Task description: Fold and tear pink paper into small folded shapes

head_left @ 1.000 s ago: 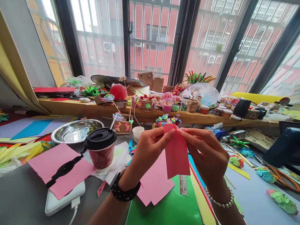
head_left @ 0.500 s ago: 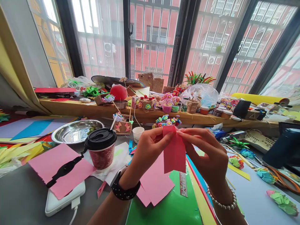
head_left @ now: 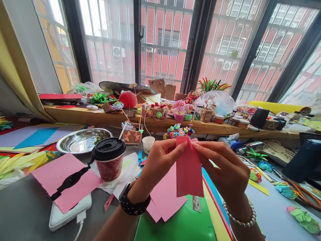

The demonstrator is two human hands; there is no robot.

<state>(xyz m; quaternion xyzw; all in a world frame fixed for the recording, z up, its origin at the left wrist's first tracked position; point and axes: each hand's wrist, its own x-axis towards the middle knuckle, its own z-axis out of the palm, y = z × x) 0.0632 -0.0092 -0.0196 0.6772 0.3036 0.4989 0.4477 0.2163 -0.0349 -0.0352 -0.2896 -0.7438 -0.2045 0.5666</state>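
A darker pink paper strip (head_left: pixel 189 174) hangs upright between my two hands. My left hand (head_left: pixel 163 162) pinches its upper left part, the thumb lying across the front. At the top right corner, the fingertips of my right hand (head_left: pixel 223 164) are closed on the same paper. Below and behind it, lighter pink sheets (head_left: pixel 167 197) lie on a green glossy folder (head_left: pixel 177 227). A small patterned ruler (head_left: pixel 197 203) shows just under the strip's lower edge.
Left of my hands stand a lidded cup (head_left: pixel 109 164), a metal bowl (head_left: pixel 82 139) and a white paper cup (head_left: pixel 148 144). A white power bank (head_left: pixel 69 214) lies under pink paper. Folded paper pieces (head_left: pixel 286 189) and a dark bottle (head_left: pixel 302 160) are at the right.
The strip now hangs longer and its lower edge looks straight instead of notched. My right hand has moved slightly right and down.
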